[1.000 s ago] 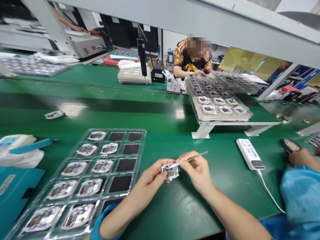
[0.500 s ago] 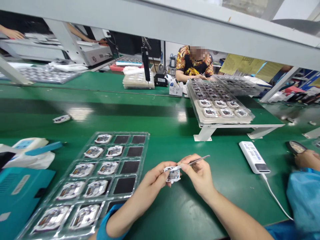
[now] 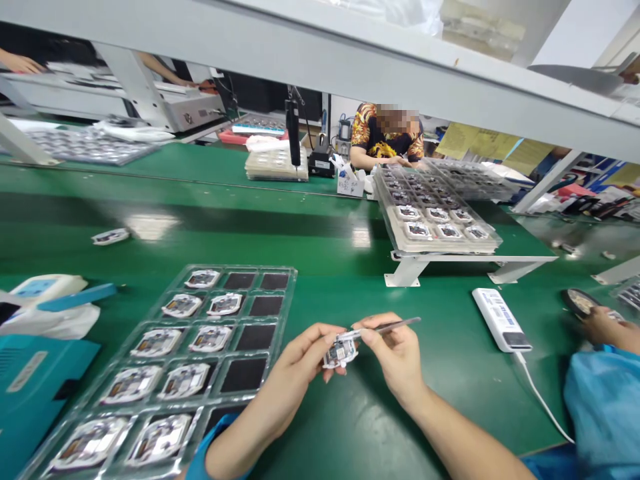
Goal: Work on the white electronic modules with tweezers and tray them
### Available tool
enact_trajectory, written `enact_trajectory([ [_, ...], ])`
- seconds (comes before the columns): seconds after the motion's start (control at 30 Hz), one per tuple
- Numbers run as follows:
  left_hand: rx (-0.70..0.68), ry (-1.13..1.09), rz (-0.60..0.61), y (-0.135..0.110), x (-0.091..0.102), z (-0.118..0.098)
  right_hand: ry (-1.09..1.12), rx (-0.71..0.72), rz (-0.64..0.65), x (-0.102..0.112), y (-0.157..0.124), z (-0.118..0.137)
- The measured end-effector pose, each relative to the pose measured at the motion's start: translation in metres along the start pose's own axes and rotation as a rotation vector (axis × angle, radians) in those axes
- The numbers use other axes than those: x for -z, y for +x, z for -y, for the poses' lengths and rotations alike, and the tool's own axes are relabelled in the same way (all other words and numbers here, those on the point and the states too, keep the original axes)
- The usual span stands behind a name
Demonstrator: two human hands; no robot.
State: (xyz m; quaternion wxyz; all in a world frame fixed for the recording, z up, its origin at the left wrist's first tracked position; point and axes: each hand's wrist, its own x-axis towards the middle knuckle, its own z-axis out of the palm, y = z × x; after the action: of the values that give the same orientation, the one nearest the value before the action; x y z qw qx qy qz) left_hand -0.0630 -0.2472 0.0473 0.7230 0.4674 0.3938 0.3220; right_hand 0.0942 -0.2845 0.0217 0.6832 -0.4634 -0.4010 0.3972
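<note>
At lower centre of the frame: one white-rimmed circuit module (image 3: 340, 353), tilted, held above the green table (image 3: 445, 347); left hand (image 3: 300, 362), grip pinching the module's left side between thumb and fingers; right hand (image 3: 399, 357), grip pinching one slim tool (image 3: 400, 325), its pale end at the module's upper edge, contact too small to tell; lower left: one clear tray (image 3: 245, 355), similar modules (image 3: 210, 339) in cells of its left and middle columns, dark pads (image 3: 255, 337) showing at right; centre right: one white device (image 3: 500, 320) with cable (image 3: 521, 360), well apart from both hands; risks, as judged: tool end slipping under too hard a push and scratching small parts; module twisting or dropping, should the left pinch loosen; tray nudged, should the left forearm (image 3: 250, 420) dip onto its edge.
</note>
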Motion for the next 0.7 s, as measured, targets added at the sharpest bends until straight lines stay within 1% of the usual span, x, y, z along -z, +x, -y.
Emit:
enact_trajectory([
  [0.1,0.001,0.025,-0.002,0.000,-0.001,0.001,0.033,-0.002,0.026,-0.002,0.000,0.001],
  [0.2,0.009,0.007,-0.008,0.000,0.000,0.001,0.011,0.066,0.067,-0.002,0.000,0.003],
  [0.27,0.016,0.000,-0.014,0.001,0.001,0.002,-0.064,0.174,0.103,-0.001,-0.001,0.005],
  [0.4,0.018,0.013,-0.018,0.002,0.004,0.004,-0.253,0.463,0.185,0.002,-0.001,0.010],
  [0.5,0.024,0.018,-0.023,0.002,0.005,0.004,-0.333,0.604,0.257,0.004,-0.001,0.015],
  [0.6,0.045,0.025,-0.024,0.002,0.004,0.002,-0.381,0.658,0.281,0.004,0.000,0.017],
  [0.7,0.054,0.038,-0.021,0.001,0.003,0.000,-0.375,0.662,0.279,0.004,0.000,0.016],
])
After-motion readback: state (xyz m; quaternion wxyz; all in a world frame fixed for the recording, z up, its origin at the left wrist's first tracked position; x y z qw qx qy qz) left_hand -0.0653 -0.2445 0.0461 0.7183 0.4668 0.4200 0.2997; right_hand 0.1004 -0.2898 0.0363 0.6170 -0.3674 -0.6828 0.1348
